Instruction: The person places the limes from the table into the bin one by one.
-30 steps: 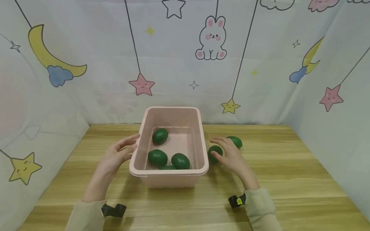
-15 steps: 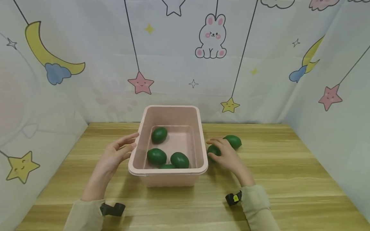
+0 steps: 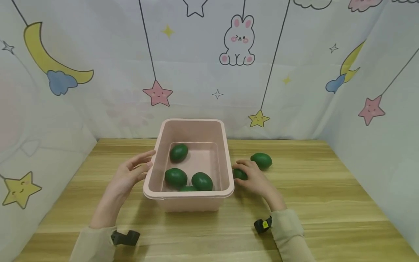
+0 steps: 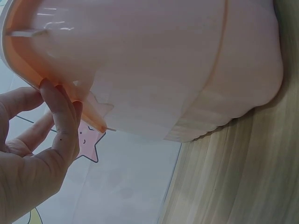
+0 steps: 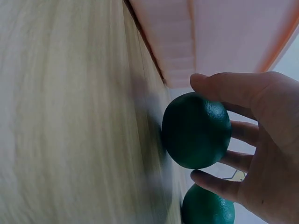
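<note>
A pink plastic box (image 3: 193,204) stands on the table with several green limes (image 3: 175,177) inside, one of them partly hidden by the front rim. My left hand (image 3: 131,176) is at the box's left side, its fingertips against the rim; the left wrist view shows the thumb and fingers there under the lip. On the right of the box, my right hand (image 3: 256,178) has its fingers and thumb round a lime (image 5: 196,130), close over the table. Another lime (image 3: 261,161) lies just behind that hand.
The wooden table (image 3: 314,203) reaches back to a white cloth (image 3: 193,65) printed with stars, moons and a rabbit. Cloth also hangs at both sides. Each wrist wears a small black camera (image 3: 126,238).
My right hand has moved slightly left and closed in on the lime beside the box, showing more of the one behind. The left hand stays at the rim; the whole view shifts slightly.
</note>
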A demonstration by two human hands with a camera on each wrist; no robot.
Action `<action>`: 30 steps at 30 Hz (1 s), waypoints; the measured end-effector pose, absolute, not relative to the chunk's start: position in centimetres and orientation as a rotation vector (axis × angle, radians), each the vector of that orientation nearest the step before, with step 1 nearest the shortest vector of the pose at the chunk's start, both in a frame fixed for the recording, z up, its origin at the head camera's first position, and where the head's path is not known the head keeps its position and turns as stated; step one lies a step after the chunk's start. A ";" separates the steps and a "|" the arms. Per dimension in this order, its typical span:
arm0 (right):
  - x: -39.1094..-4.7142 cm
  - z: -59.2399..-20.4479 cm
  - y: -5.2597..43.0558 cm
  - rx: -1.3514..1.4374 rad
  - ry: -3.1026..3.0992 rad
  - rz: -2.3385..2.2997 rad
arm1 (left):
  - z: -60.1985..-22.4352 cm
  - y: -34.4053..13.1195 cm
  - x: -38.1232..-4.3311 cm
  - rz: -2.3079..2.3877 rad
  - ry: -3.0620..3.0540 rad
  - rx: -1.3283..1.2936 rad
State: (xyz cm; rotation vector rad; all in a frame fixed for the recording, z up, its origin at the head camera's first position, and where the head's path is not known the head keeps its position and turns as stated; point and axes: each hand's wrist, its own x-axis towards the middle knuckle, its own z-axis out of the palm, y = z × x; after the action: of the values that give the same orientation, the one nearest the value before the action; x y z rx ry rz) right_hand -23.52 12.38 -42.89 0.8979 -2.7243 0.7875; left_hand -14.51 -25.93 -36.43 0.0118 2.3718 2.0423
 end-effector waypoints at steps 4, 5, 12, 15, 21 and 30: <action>-23.5 -43.0 12.4 0.904 -2.755 0.789 | -36.5 -26.0 -14.5 2.043 2.381 0.008; -23.5 -43.0 12.5 0.903 -2.762 0.792 | -36.5 -26.0 -14.5 2.043 2.383 0.009; -23.4 -42.9 12.6 0.899 -2.795 0.796 | -36.5 -26.0 -14.6 2.032 2.391 -0.007; -23.4 -42.8 12.6 0.887 -2.814 0.798 | -36.5 -26.0 -14.6 2.038 2.392 -0.005; -23.4 -42.9 12.8 0.867 -2.836 0.822 | -36.6 -26.0 -14.6 2.051 2.386 0.001; -23.2 -42.8 12.8 0.848 -2.861 0.831 | -36.7 -26.0 -14.6 2.072 2.369 0.020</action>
State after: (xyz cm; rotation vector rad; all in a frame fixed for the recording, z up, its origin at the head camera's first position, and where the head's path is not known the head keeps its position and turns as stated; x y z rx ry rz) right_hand -23.24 12.83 -42.82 0.8478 -2.8612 0.8307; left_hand -14.62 -25.98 -36.68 0.0203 2.3690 2.0718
